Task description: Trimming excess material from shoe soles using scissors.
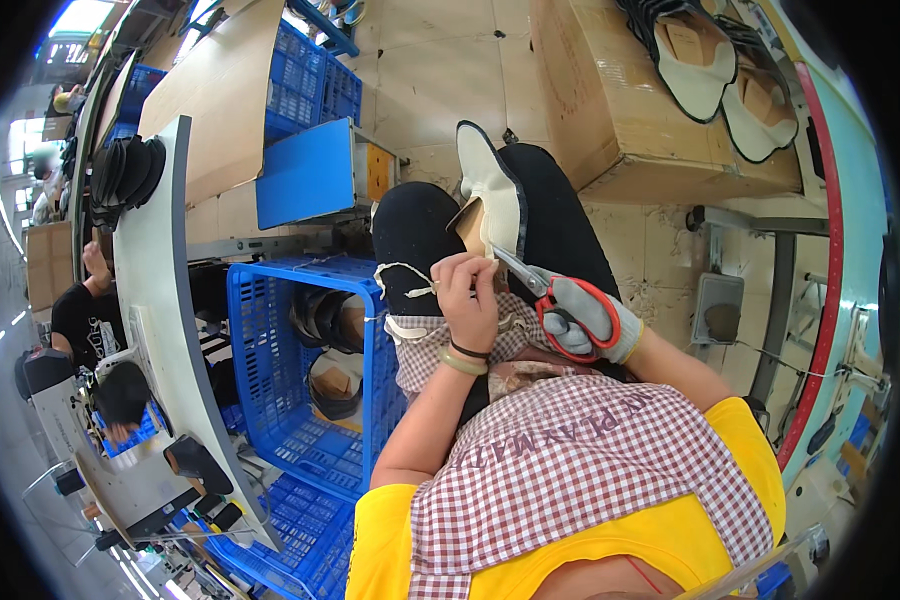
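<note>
Trimming step: my left hand (467, 292) pinches the shoe upper (492, 190) on my lap; my gloved right hand (592, 322) grips red-handled scissors (555, 293), blades apart at its edge. Next, presumably a closing cut along that edge.

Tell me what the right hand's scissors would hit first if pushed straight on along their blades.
The right hand, gloved, points the red-handled scissors up-left. Their tips sit right at the white shoe piece beside the left hand, so likely that piece first; depth is unclear.
</note>
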### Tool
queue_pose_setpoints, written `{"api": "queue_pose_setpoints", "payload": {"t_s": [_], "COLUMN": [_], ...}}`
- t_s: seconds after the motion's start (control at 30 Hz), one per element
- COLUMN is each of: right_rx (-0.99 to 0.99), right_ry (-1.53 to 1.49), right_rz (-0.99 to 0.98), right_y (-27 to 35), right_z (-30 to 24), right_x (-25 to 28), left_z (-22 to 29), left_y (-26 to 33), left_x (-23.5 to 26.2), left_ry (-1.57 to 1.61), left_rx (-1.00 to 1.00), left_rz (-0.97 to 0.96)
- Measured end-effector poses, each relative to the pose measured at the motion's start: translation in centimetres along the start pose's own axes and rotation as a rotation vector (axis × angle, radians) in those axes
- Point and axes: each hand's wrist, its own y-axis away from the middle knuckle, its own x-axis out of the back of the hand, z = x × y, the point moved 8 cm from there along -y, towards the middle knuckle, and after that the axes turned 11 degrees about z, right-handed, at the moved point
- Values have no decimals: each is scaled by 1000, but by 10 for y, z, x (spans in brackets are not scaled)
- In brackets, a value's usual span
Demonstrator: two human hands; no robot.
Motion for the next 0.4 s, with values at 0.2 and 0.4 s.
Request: {"api": "queue_pose_setpoints", "payload": {"t_s": [0.2,0.4], "right_rx": [22,72], "right_ry": [-106,-218], "right_rz": [-15,32], "right_y": [2,6], "right_z": [7,16], "right_x": [-8,-11], "left_z": [-52,-44], "left_y": [26,31], "left_x": [-18,-40], "left_ry": [451,700], "left_rx": [876,965], "left_rz": [-142,-356]}}
